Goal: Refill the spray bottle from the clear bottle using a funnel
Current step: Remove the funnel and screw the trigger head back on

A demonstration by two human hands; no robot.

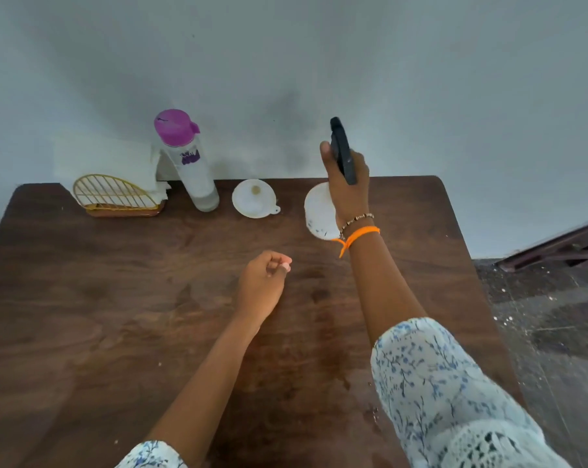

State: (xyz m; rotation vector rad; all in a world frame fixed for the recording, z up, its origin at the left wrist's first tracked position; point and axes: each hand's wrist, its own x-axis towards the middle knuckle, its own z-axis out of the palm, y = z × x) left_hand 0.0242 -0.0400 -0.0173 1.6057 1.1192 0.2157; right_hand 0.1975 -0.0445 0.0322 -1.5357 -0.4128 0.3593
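— Starting with the biggest thing: what filled the view?

— A dark wooden table (117, 315), set against a pale wall (285, 62), with a strip of dark speckled floor (539, 315) to the right.

— And the person?

— Two forearms in floral sleeves (437, 383). The right hand (348, 184) was raised near the table's far edge, its fingers curled round the black trigger head (341, 150) of the spray bottle. The bottle's white body (319, 211) showed below and left of that hand; whether it stood on the table or was lifted I couldn't tell.

— The left hand?

— The left hand (262, 282) was over the middle of the table, fingers loosely curled, holding nothing.

— The clear bottle?

— The clear bottle (193, 167) stood upright at the far edge, its purple lid on. Left of it was a gold wire napkin holder (117, 194) with white napkins (103, 160).

— The funnel?

— The white funnel (254, 198) sat mouth-up on the table between the two bottles, apart from both.

— Anything smaller?

— An orange thread (361, 234) and a beaded bracelet (356, 220) on the right wrist.
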